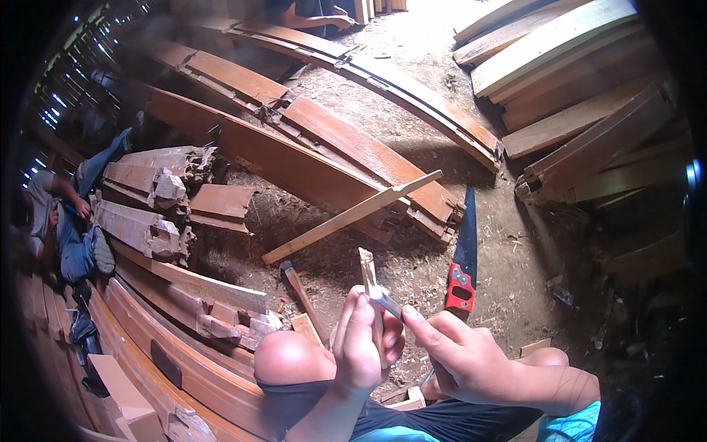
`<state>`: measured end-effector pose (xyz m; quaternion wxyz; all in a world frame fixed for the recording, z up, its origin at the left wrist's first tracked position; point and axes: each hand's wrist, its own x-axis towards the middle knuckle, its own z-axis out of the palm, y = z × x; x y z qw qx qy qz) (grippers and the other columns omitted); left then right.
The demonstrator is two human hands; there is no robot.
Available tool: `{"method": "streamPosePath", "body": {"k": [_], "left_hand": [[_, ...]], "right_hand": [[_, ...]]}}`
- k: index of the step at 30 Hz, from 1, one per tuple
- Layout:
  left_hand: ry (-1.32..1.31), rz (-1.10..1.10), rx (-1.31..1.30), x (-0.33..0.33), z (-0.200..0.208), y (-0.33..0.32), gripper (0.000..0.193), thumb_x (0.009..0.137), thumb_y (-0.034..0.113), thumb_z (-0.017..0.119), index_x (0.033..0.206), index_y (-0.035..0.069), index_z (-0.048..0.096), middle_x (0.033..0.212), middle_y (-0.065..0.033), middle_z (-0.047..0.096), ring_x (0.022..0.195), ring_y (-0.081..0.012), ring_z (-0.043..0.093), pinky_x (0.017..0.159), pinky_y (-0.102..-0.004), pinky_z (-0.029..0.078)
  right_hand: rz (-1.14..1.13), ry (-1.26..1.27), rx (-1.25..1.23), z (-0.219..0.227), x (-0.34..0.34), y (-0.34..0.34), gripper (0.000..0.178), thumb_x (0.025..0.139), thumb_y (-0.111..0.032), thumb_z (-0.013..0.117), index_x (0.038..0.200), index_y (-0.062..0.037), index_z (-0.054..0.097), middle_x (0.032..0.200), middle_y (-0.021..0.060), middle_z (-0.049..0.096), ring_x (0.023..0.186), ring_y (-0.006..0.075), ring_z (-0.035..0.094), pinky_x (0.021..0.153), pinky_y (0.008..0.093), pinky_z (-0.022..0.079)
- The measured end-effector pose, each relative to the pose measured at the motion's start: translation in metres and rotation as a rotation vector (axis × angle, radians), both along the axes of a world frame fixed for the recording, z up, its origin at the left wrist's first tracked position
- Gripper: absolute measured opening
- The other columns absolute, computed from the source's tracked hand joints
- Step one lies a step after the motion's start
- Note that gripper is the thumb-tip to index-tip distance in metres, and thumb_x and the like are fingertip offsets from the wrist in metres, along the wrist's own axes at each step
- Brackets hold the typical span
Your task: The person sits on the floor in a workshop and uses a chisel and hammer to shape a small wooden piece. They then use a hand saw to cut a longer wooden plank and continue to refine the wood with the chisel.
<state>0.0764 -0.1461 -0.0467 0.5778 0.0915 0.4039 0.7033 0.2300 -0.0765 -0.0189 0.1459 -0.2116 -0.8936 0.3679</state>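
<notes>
In front of my knees, my left hand (pixel 362 339) is closed around a small split piece of wood (pixel 367 267), held roughly upright. My right hand (pixel 471 361) grips a tool with a shiny metal blade (pixel 387 301), whose handle is hidden in the fist. The blade meets the wood just above my left fingers. Whether it is a chisel or a knife, I cannot tell. A handsaw (pixel 462 280) with a red handle lies on the ground beyond my right hand. Left of my hands rests a hammer (pixel 300 295) with a wooden handle.
A thin wooden strip (pixel 353 216) leans across long reddish boards (pixel 353 140). Stacked timber (pixel 567 66) stands at the far right. Broken beams (pixel 147 221) and curved planks (pixel 184 361) lie at left. One person (pixel 62 214) sits far left; another person's arm (pixel 313 20) shows at the top.
</notes>
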Motion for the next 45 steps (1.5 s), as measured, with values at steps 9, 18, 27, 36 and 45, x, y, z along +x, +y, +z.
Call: {"method": "streamPosePath", "body": {"k": [9,18,27,36,45], "left_hand": [[0.247,-0.043,-0.037,0.007,-0.005,0.008,0.027,0.103,0.035,0.029,0.099,0.011,0.041,0.064,-0.0022,0.045,0.046,-0.0092,0.043,0.040,-0.0219,0.035],[0.009,0.139,-0.085,0.003,-0.007,0.008,0.033,0.102,0.039,0.028,0.094,0.013,0.046,0.057,-0.0020,0.043,0.040,-0.0106,0.037,0.037,-0.0226,0.034],[-0.026,0.079,-0.077,0.002,-0.012,0.009,0.032,0.101,0.037,0.027,0.093,0.013,0.045,0.057,-0.0020,0.043,0.039,-0.0113,0.037,0.036,-0.0233,0.033],[0.037,0.090,-0.081,0.011,-0.019,0.010,0.036,0.101,0.038,0.031,0.087,0.011,0.050,0.056,0.0011,0.043,0.039,-0.0092,0.036,0.035,-0.0223,0.029],[0.157,0.147,-0.151,0.014,-0.017,0.006,0.033,0.102,0.039,0.032,0.090,0.014,0.050,0.056,0.0010,0.042,0.040,-0.0089,0.035,0.035,-0.0221,0.025]], "right_hand": [[-0.102,0.064,-0.019,-0.016,-0.009,-0.014,0.073,0.074,0.003,0.056,0.143,-0.0058,0.037,0.088,0.0090,0.053,0.062,0.0224,0.061,0.051,0.0328,0.052],[-0.089,0.021,-0.004,-0.018,-0.014,-0.016,0.073,0.075,0.002,0.056,0.144,-0.0047,0.034,0.091,0.0109,0.054,0.059,0.0250,0.062,0.050,0.0338,0.053],[-0.093,0.054,0.029,-0.018,-0.014,-0.016,0.073,0.075,0.002,0.056,0.144,-0.0041,0.033,0.092,0.0119,0.055,0.061,0.0258,0.064,0.052,0.0344,0.054],[-0.102,0.028,-0.021,-0.023,-0.014,-0.017,0.078,0.075,0.003,0.057,0.147,-0.0071,0.029,0.094,0.0120,0.052,0.063,0.0280,0.062,0.053,0.0371,0.053],[-0.147,0.124,-0.212,-0.023,-0.020,-0.030,0.074,0.082,-0.004,0.061,0.147,-0.0074,0.028,0.096,0.0153,0.050,0.073,0.0313,0.061,0.062,0.0388,0.051]]}}
